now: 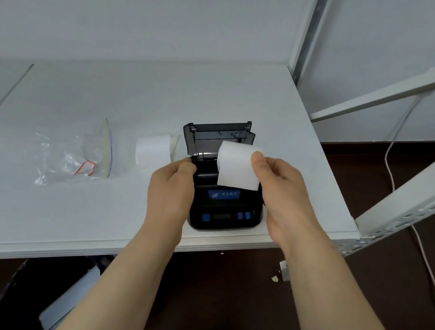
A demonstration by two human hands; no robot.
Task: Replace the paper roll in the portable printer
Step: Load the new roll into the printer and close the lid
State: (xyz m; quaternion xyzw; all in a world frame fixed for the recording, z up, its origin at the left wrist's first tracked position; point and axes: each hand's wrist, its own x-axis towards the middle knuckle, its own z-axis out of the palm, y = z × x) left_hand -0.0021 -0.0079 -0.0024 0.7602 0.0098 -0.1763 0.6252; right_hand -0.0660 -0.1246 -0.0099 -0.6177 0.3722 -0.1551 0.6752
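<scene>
On the white shelf [85,214], near its front edge, sits the small black printer [224,209]. Its lid [215,138] stands open and leans back, so the space for the paper is easy to reach.

The left hand [170,188] rests on the left side of the printer. Its fingers curl around the edge near the open space. I think it is there to keep the printer from sliding, since the printer sits so close to the edge. I cannot see if the fingertips press on anything inside.

The right hand [282,188] holds a white strip of paper [238,165] above the printer. The thumb and fingers pinch the right edge of the strip, close together. The strip stands up and looks pulled straight, and its bottom end goes down to the open space. It probably comes from a roll inside, but the roll itself is hidden behind the strip and the hand. Holding the loose end up like this keeps it out of the way, so the lid can shut over it and leave some paper sticking out.

Another paper roll [153,153] lies on the shelf just left of the printer, not touching it. I cannot tell if it is the old one or a spare. Farther left lies a crumpled clear plastic bag [74,160], maybe the wrapping.

Down below the shelf is a dark bin [20,304] with something pale in it.
</scene>
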